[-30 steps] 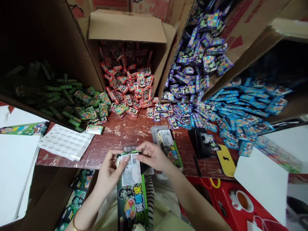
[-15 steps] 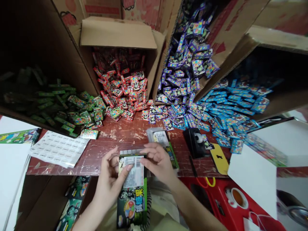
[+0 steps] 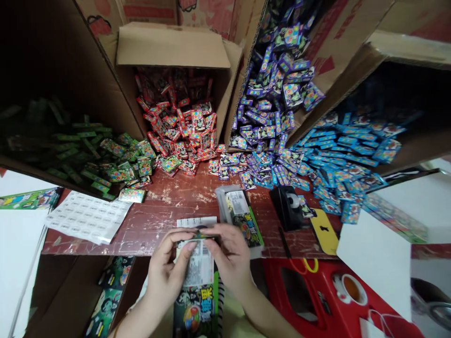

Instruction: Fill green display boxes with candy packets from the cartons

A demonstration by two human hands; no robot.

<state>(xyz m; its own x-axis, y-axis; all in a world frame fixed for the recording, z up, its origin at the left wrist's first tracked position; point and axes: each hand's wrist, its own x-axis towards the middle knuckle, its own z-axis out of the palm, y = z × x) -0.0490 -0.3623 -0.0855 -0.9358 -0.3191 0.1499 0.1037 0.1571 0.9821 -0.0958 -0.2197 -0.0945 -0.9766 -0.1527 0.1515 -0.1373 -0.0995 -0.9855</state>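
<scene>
Standing beside the worker, head view only. The left hand (image 3: 168, 268) is curled round the upper end of a tall green-and-black box (image 3: 197, 312), its thumb lying on a white label (image 3: 199, 264) on the box's face. The right hand (image 3: 230, 256) grips the same end from the other side, fingers bent over the top edge. The box stands upright against the near edge of the table (image 3: 165, 209), in front of the worker's lap.

Judgement: the label wants firm, even thumb pressure from its middle outward while the other hand keeps the box square.

The table is red and badly scuffed. On it lie a sheet of labels (image 3: 86, 217), a second box (image 3: 244, 217) and a black tape dispenser (image 3: 289, 206). Behind, tipped cartons spill green packets (image 3: 118, 164), red packets (image 3: 179, 134), purple packets (image 3: 273, 108) and blue packets (image 3: 347, 157).
</scene>
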